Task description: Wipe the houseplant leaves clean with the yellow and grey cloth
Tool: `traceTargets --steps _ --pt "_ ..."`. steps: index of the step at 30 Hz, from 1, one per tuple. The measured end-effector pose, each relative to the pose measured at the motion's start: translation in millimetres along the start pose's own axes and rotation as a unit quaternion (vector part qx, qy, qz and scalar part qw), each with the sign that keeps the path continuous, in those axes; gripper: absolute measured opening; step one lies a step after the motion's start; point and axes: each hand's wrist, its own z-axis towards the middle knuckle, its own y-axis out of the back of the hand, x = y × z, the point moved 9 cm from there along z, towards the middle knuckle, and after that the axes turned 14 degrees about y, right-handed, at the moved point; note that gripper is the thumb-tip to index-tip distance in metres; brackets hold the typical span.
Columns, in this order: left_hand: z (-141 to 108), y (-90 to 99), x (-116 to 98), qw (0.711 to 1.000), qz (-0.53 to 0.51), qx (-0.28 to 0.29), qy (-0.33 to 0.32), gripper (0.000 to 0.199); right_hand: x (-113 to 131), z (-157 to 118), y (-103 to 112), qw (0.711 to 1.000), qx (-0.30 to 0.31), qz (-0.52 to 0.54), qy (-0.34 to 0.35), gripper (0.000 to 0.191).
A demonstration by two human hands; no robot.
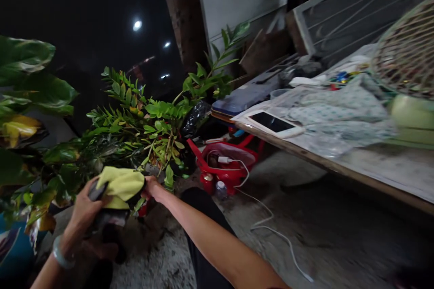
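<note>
At the lower left, my left hand [84,205] is wrapped round a dark grey object [111,217], too blurred to name. A yellow cloth [122,184] lies draped over the top of that object. My right hand [151,188] is at the object's right side, by the cloth's right edge, with its fingers partly hidden. Its fingers look closed, but what they grip cannot be made out. Green leafy plants [159,117] stand just beyond both hands.
A red bag [230,171] holding a white charger sits on the floor, its white cable [271,221] trailing right. On the table [359,176] at right are a white phone [273,123], a patterned cloth [339,104] and a fan [407,49]. A blue pot [15,248] stands lower left.
</note>
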Motion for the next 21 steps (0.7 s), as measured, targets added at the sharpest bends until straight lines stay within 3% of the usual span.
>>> traceTargets --steps 3,5,6,8,11,13,15,19,21 --pt "20 51.0 -29 0.989 -0.038 -0.143 -0.015 0.071 3 -1 -2 1.000 0.000 0.001 0.004 0.018" --pt "28 64.0 -44 0.975 -0.057 -0.212 -0.039 0.077 4 0 -4 1.000 0.001 0.002 0.009 0.014" --pt "29 60.5 -46 0.972 -0.062 -0.222 -0.050 0.079 4 0 -6 1.000 0.003 0.002 0.010 0.013" --pt "28 36.2 -34 0.981 -0.057 -0.177 -0.054 0.077 2 1 -8 1.000 0.009 0.000 0.009 0.013" --pt "8 -11.0 2 1.000 -0.018 -0.018 -0.017 0.067 -6 3 -9 1.000 0.022 -0.010 0.003 0.017" --pt "-11 -21.0 14 0.998 0.010 0.060 -0.001 0.064 -9 4 -9 0.999 0.031 -0.015 0.003 0.020" --pt "-19 -2.5 4 0.998 0.016 0.055 -0.008 0.064 -10 5 -8 0.999 0.039 -0.016 0.008 0.019" --pt "-1 66.7 -49 0.988 -0.039 -0.131 -0.074 0.071 -7 4 -8 0.999 0.034 -0.010 0.019 0.010" --pt "10 76.3 -58 0.974 -0.063 -0.199 -0.089 0.075 -7 4 -9 0.999 0.025 -0.010 0.018 0.009"
